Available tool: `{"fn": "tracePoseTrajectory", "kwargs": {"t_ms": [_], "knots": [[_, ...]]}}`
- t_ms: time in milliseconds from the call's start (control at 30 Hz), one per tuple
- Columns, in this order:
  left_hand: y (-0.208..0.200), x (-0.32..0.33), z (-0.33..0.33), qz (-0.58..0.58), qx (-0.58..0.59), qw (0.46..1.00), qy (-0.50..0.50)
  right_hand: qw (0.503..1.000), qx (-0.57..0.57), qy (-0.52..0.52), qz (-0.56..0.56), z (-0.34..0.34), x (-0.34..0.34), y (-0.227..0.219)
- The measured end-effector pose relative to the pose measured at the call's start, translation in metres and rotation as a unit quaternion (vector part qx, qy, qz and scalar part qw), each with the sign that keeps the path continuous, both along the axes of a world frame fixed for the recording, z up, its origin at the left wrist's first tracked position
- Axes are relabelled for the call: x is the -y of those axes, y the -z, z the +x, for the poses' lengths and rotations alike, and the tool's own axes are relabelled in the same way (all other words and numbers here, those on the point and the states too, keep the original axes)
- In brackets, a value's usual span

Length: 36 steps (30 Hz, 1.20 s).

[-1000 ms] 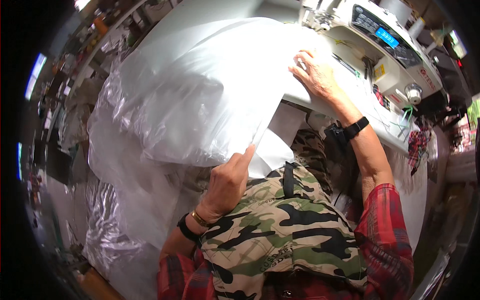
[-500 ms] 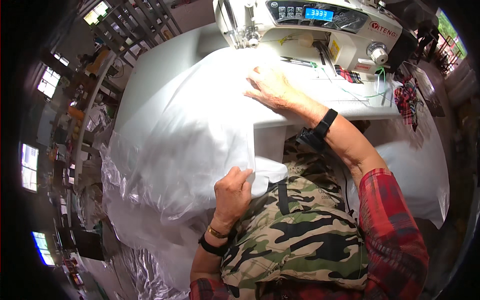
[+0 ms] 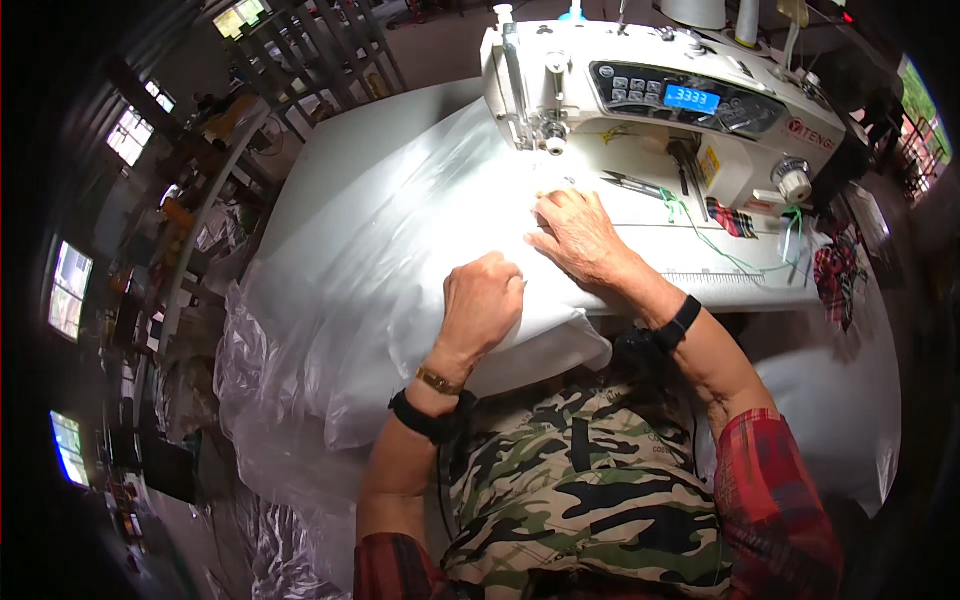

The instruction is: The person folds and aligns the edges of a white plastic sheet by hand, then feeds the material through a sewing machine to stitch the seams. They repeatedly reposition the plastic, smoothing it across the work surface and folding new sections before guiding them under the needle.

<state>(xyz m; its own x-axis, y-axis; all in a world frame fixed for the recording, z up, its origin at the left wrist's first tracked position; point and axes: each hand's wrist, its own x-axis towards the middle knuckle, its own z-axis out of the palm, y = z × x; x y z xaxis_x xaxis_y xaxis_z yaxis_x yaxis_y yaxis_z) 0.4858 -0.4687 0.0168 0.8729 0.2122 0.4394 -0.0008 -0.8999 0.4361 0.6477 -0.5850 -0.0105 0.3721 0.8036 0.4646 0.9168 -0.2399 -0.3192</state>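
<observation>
A thin, partly see-through white plastic sheet (image 3: 400, 220) spreads over the sewing table and hangs off its near left side in shiny folds. My left hand (image 3: 483, 305) is closed on the sheet near the table's front edge, with its fingertips tucked out of sight. Ahead and to the right, my right hand (image 3: 580, 235) lies on the sheet, its fingers forward and its thumb apart from them. Just beyond those fingertips stands the needle end of a white sewing machine (image 3: 555, 135). Strong light there washes out the sheet's edge.
Black-handled snips (image 3: 632, 184) and a loose green thread (image 3: 700, 240) lie right of the needle area. Red plaid scraps (image 3: 838, 275) sit at the table's right end. Along the front runs a ruler strip (image 3: 715, 280). A slatted grey rack (image 3: 310, 60) stands behind at left.
My left hand has moved forward and up onto the table, bringing the sheet's near edge with it. My right hand stays near the needle; the whole view has shifted a little.
</observation>
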Motion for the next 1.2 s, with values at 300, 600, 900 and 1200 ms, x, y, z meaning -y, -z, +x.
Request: {"fn": "tracePoseTrajectory", "kwargs": {"t_ms": [300,600,900,1200], "knots": [[0.001,-0.022,0.081,0.053,-0.049,0.997,-0.042,0.998,0.02,0.011,0.055,0.008,-0.008,0.016],[-0.013,-0.006,-0.015,-0.116,0.119,0.986,-0.029,0.993,-0.083,0.01,0.079,0.022,-0.002,0.017],[0.078,-0.012,-0.164,0.068,0.024,0.955,-0.289,0.941,-0.044,-0.15,0.3,-0.088,0.055,-0.007],[0.005,-0.008,-0.182,-0.228,0.171,0.947,-0.146,0.754,-0.639,-0.144,0.045,-0.136,0.009,0.032]]}}
